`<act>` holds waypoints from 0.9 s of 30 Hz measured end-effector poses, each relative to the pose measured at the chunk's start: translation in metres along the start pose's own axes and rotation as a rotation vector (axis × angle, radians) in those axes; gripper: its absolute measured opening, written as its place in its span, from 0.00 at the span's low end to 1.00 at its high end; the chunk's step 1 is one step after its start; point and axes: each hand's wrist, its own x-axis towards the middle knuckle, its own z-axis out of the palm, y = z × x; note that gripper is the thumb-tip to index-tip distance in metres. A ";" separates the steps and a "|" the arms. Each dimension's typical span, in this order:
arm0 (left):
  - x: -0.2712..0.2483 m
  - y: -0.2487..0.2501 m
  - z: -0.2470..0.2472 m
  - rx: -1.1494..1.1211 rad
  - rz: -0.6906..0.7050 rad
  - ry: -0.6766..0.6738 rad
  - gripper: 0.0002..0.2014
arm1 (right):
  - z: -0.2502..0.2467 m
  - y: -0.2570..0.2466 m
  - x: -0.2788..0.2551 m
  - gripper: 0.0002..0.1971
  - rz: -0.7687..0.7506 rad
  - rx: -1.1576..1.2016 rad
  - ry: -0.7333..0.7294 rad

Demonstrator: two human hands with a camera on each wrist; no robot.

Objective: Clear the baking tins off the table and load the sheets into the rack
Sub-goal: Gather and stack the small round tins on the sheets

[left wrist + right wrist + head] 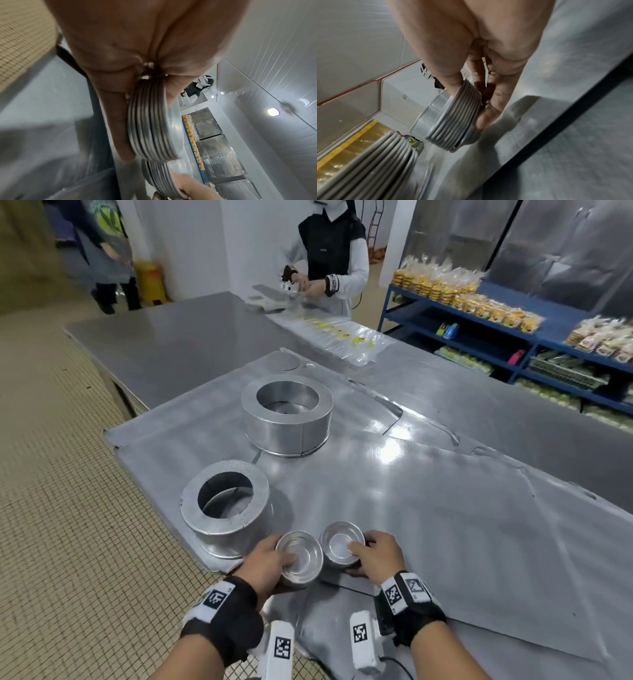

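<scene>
Tins filled both of your hands at the near edge of the table [191, 344]. Your left hand [265, 565] was curled round a nested stack of small round tins [299, 558], thumb laid inside the top tin and fingers beneath; the left wrist view showed the stack's ridged rims [150, 121] pinched between thumb and fingers. Your right hand [375, 556] gripped a second stack of small tins [342, 546] the same way, thumb over the rim and fingers wrapped under the side, and the right wrist view showed its layered rims [457, 115] held clear of the surface. The two stacks sat just beside each other, nearly touching; whether they rested on the sheet below or hung just above it, you could not tell from the head view.

Flat metal baking sheets [445, 508] lay overlapped on the table under and beyond your hands. On them, just left of your left hand, stood a tall round tin [227, 522] with a wide open top, and farther out, near the middle, a larger round tin [287, 419], also upright. A flat round disc [282, 361] lay on the far corner of the sheets.

Across the table a person in a dark apron [329, 244] stood handling something small beside clear bags [342, 340]. To your right ran blue shelving [513, 316] stocked with bagged baked goods [455, 292].
</scene>
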 end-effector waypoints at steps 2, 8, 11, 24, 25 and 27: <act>0.004 0.003 0.006 0.034 0.006 -0.018 0.16 | -0.011 0.002 -0.004 0.04 0.005 0.019 0.046; 0.030 -0.003 0.023 0.170 0.097 0.025 0.13 | -0.047 0.018 -0.012 0.03 -0.010 0.040 0.196; 0.043 -0.001 0.037 0.226 0.112 0.032 0.10 | -0.067 0.022 -0.019 0.06 -0.014 0.069 0.254; 0.078 0.033 0.171 0.416 0.056 -0.145 0.12 | -0.182 0.050 0.003 0.07 0.013 0.223 0.438; 0.082 0.036 0.184 0.435 0.060 -0.151 0.12 | -0.192 0.050 0.007 0.06 0.013 0.229 0.447; 0.092 0.042 0.209 0.455 0.064 -0.152 0.12 | -0.211 0.049 0.017 0.07 0.011 0.230 0.472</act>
